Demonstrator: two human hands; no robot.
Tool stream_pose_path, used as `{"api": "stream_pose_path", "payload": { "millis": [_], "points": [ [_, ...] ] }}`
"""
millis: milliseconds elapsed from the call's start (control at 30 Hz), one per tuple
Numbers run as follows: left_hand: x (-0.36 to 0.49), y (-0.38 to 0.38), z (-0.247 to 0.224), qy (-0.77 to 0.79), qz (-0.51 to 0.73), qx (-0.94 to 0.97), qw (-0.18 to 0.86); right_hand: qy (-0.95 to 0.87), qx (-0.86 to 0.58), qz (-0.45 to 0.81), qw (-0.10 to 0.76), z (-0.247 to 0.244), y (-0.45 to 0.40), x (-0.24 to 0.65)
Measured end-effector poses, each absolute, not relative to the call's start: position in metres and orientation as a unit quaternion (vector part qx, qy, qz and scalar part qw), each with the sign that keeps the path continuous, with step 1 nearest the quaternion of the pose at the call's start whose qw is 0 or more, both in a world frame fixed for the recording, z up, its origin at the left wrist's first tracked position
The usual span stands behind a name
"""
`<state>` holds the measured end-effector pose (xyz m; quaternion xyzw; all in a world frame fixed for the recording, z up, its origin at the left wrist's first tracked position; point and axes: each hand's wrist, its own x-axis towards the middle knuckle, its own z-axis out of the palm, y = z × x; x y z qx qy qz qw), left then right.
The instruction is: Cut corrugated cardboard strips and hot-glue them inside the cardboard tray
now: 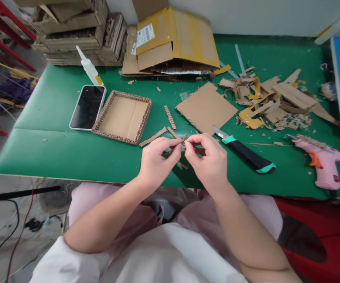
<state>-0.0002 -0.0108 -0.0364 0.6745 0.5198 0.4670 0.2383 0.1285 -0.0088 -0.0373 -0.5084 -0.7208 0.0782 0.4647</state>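
Observation:
My left hand [161, 159] and my right hand [207, 159] meet above the table's front edge, fingertips pinching a small brown cardboard strip [184, 138] between them. Most of that strip is hidden by the fingers. Just beyond my left hand lie a flat cardboard strip [153, 136] and a ridged corrugated strip [170, 117]. A shallow cardboard tray [123, 136] with corrugated walls sits to the left. Behind my right hand is a flat cardboard square [207, 108]. A black and teal utility knife [248, 154], blade showing, rests right of that hand.
A pink glue gun [323, 161] lies at the right, below a heap of cardboard scraps [284, 98]. A phone [87, 108] and a white glue bottle [90, 70] are at the left. Behind stand stacked cardboard trays [75, 43] and a taped box [187, 35].

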Motion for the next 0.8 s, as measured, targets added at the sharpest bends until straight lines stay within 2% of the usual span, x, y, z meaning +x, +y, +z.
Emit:
{"api": "stream_pose_path", "payload": {
  "millis": [233, 333, 500, 633, 800],
  "points": [
    [-0.0003, -0.0111, -0.0353, 0.522, 0.477, 0.648, 0.281, -0.715, -0.499, 0.021, 0.489, -0.0386, -0.007, 0.13],
    [-0.0003, -0.0112, -0.0349, 0.52, 0.478, 0.643, 0.296, -0.737, -0.475, -0.036, 0.479, -0.0422, -0.0062, 0.1312],
    [0.0, -0.0116, -0.0341, 0.521, 0.477, 0.642, 0.298, -0.759, -0.456, -0.056, 0.462, -0.0441, -0.0074, 0.1316],
    [-0.0001, -0.0116, -0.0355, 0.512, 0.47, 0.677, 0.242, -0.77, -0.45, -0.085, 0.445, -0.042, -0.0087, 0.1325],
    [0.0003, -0.0107, -0.042, 0.481, 0.478, 0.728, 0.099, -0.784, -0.449, -0.114, 0.414, -0.0409, -0.0083, 0.1333]
  ]
}}
